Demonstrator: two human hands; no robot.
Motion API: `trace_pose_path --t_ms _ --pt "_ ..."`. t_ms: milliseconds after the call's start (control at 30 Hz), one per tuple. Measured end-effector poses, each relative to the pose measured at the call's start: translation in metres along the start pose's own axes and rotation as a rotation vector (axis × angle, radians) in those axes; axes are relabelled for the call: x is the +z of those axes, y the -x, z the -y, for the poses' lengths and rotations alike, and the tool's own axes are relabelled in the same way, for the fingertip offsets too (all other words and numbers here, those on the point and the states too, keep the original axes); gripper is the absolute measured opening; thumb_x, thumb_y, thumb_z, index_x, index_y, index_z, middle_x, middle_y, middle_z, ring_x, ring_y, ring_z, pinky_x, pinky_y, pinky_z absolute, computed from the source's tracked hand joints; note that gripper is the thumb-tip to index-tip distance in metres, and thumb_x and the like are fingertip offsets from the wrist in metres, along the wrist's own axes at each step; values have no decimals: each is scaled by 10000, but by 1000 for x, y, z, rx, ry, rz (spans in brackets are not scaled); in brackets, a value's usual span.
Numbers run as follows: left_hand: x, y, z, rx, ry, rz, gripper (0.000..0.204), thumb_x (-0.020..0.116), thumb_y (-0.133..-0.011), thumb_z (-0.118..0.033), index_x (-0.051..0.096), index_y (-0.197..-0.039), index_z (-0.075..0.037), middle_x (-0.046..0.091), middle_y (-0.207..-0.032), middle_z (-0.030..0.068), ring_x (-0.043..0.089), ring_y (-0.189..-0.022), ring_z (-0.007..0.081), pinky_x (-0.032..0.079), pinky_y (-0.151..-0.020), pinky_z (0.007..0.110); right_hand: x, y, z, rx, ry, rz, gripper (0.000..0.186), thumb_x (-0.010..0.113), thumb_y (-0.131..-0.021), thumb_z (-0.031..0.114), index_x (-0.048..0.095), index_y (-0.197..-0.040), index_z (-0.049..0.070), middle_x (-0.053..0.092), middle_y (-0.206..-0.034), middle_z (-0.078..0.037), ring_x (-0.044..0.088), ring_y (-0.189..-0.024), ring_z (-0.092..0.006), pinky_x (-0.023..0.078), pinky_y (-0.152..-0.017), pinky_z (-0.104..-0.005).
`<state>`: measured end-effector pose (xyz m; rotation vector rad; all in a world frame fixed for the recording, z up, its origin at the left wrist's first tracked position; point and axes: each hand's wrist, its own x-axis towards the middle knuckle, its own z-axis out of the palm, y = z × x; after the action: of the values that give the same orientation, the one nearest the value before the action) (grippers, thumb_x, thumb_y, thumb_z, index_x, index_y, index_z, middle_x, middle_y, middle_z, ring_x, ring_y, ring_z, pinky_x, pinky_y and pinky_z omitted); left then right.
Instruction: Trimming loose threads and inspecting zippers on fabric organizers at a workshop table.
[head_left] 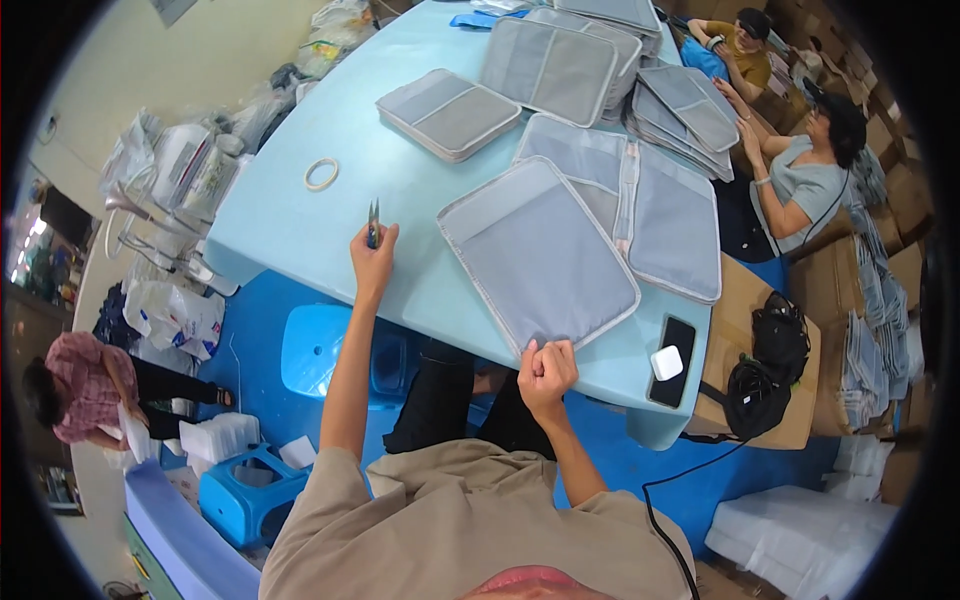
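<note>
My left hand (373, 262) is closed around a pair of small snips (374, 222), whose pointed blades stick up away from me above the table. With my right hand (547, 374) I pinch the near corner of a flat grey fabric pouch (540, 250) with pale edging, and its far end lies on the table. Just behind it, partly under it, is an open grey pouch (672, 220) with a light strip down its middle. A small stack of grey pouches (449, 112) lies farther left.
The light blue table (290, 235) carries a tape roll (321, 174), taller pouch stacks (550, 70), and a phone (673, 335) with a white case (666, 363) on it. A cardboard box (780, 400) with black cables stands right. Blue stools (320, 350) are below. Other people work nearby.
</note>
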<state>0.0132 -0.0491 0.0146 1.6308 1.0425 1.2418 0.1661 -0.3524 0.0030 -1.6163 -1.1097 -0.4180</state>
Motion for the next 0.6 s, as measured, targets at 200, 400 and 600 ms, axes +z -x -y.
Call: trace_pose_path --t_ms 200,400,600 --pt "-5 -5 5 25 70 22 338 760 -940 -202 529 -727 -77 403 -643 -87 335 -600 31 264 -540 266 4 2 5 0 -25 -3 434 691 -824 -114 343 -635 63 340 -600 -66 366 -593 -262 269 -514 -411" --pt "-4 -4 5 39 105 85 333 748 -946 -199 534 -728 -67 405 -630 -81 342 -594 38 274 -536 266 14 10 -1 -3 67 -127 432 692 -824 -102 340 -636 64 351 -594 -68 399 -579 -265 272 -509 -403" --pt "-5 -1 5 31 157 113 324 747 -945 -204 548 -736 -56 414 -626 -72 352 -590 45 292 -534 269 28 16 -3 -11 147 -258 426 670 -844 -95 327 -643 59 335 -603 -69 374 -575 -258 267 -520 -403"
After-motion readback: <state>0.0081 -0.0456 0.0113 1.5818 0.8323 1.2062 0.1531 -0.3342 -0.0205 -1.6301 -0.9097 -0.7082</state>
